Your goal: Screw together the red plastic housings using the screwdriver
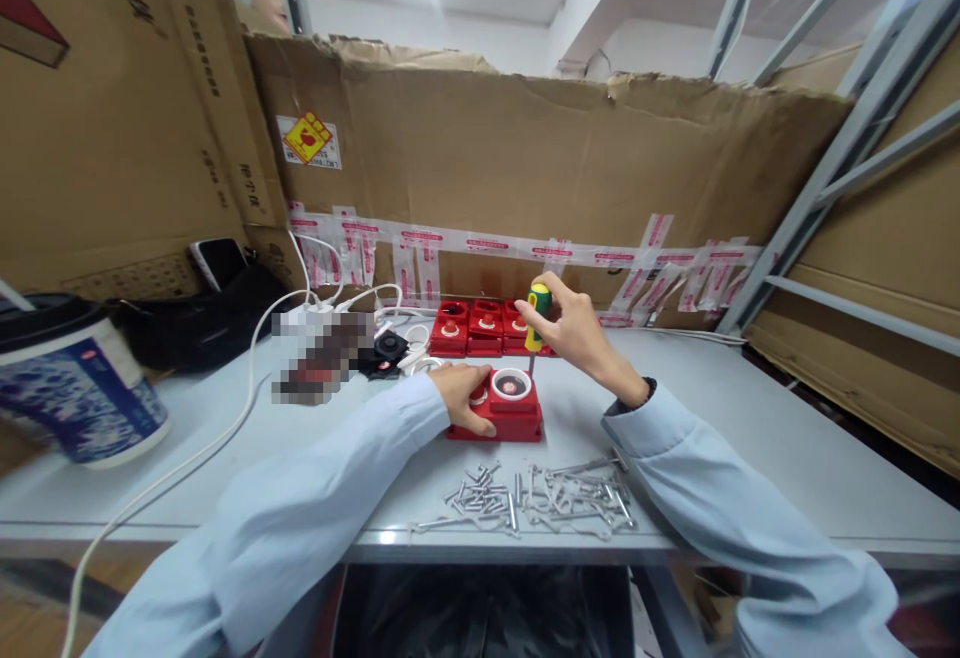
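Note:
My right hand grips the yellow and green handle of a screwdriver, held upright. The shaft runs down to the back right part of a red box-shaped unit with a white ring on top; the tip's exact contact is hard to see. Pressed over the left side of that unit, my left hand holds it on the table and hides part of it. In front of it lie loose screws and a heap of longer metal pieces.
Several similar red units stand in a row at the back, before a taped cardboard wall. A white cable, a black bag and a large paper cup are on the left. Metal shelf posts rise at right.

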`<state>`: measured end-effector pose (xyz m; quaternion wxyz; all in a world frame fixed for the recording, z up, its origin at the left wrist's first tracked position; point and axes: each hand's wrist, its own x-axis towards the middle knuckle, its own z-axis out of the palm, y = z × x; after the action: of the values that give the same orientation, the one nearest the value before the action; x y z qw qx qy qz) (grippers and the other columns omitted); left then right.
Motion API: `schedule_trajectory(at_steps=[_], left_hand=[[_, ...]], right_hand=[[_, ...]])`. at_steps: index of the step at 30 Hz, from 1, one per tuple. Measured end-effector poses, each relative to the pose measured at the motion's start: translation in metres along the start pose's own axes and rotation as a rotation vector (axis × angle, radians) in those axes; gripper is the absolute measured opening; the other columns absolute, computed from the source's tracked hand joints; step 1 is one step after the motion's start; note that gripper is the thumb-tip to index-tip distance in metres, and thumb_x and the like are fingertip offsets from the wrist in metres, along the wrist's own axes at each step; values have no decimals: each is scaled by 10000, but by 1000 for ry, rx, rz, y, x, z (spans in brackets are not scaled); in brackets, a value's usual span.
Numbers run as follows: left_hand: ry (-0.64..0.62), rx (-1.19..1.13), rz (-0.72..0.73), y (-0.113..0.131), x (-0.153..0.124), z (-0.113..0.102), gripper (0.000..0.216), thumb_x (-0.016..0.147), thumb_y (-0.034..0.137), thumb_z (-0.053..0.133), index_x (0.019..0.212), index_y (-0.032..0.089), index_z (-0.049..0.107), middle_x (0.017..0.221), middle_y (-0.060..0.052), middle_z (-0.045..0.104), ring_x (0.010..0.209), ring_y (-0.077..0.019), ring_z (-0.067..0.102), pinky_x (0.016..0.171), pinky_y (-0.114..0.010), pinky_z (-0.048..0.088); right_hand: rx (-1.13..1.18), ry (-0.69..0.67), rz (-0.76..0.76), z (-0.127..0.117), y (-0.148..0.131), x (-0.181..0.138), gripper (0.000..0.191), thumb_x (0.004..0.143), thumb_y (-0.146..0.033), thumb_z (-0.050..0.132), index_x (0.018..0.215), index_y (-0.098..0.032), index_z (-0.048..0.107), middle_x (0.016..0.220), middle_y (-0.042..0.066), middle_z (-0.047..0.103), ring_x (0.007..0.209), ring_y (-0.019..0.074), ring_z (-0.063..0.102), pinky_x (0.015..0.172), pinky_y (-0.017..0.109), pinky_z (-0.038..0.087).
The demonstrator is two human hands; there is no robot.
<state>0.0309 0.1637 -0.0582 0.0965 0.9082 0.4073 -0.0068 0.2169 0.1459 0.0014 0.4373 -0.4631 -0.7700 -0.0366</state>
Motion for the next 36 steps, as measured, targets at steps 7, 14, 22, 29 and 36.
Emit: schedule_trajectory(at_steps=[7, 14, 22, 29, 36], left_hand=[[-4, -81, -4, 0, -5, -2, 918, 595, 577, 670, 1337, 189, 293, 1131, -146, 612, 1031, -336, 577, 908, -444, 396], [17, -155, 93, 0, -7, -3, 976, 612, 514, 709, 1383, 214, 192, 1400, -153, 393, 1250, -344, 402, 1037, -552, 231], [186, -253, 226, 17, 8, -7, 835, 662, 585, 647, 1333, 223, 305, 1327, -130, 460, 1208, -310, 449, 986, -459, 347], [152, -264, 237, 7, 25, 11, 602, 607, 647, 639, 962, 177, 513, 895, -54, 636, 803, -227, 602, 715, -292, 450], [140, -191, 262, 6, 31, 15, 559, 594, 604, 660, 919, 190, 472, 852, -30, 604, 775, -212, 586, 667, -267, 433]], right_hand=[[-1, 13, -8, -3, 3, 0, 233, 825, -455, 485, 849, -223, 471, 605, -49, 483, 496, 102, 444, 520, 213, 321], [24, -3, 11, -5, 1, -4, 234, 822, -453, 490, 859, -223, 472, 621, -47, 491, 507, 101, 459, 523, 210, 327], [18, -4, 12, -7, -1, -6, 211, 830, -437, 481, 859, -229, 465, 637, -39, 494, 506, 105, 462, 524, 213, 338], [16, -12, 13, -7, -3, -8, 218, 824, -441, 492, 880, -230, 478, 632, -39, 493, 510, 109, 453, 529, 216, 339], [-5, -10, 12, -6, -5, -9, 256, 838, -435, 474, 1000, -237, 490, 673, -35, 510, 521, 111, 447, 560, 230, 349]])
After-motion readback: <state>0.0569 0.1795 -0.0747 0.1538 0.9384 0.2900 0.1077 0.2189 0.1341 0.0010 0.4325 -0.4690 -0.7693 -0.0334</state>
